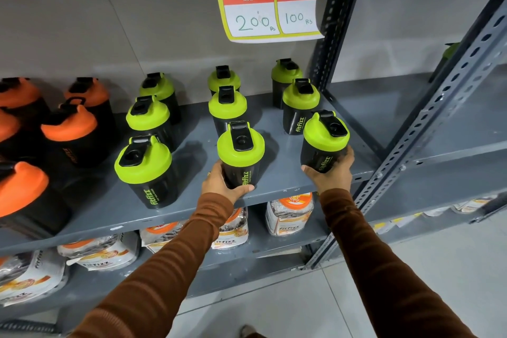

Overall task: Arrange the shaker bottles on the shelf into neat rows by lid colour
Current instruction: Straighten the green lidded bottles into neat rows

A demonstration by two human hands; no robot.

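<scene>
Head view: nine green-lidded shaker bottles (pixel 150 118) in three columns, five orange-lidded ones (pixel 68 129) at left on grey shelf (pixel 274 173). Left hand (pixel 222 184) grips middle front bottle (pixel 241 153); right hand (pixel 332 170) grips right front bottle (pixel 325 140).

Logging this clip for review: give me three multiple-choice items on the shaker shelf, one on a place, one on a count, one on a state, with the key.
1. Where do the orange-lidded shakers stand?
A. left end of the shelf
B. right end
C. shelf below

2. How many green-lidded shakers stand on this shelf?
A. six
B. nine
C. twelve

3. What are the hands doing?
A. both free
B. only the right holds one
C. each holds a front-row shaker

Key: A, the orange-lidded shakers crowd the left end of the shelf. B, three columns of three green-lidded shakers. C, the left hand and right hand each wrap a black shaker body at the front edge.
</scene>
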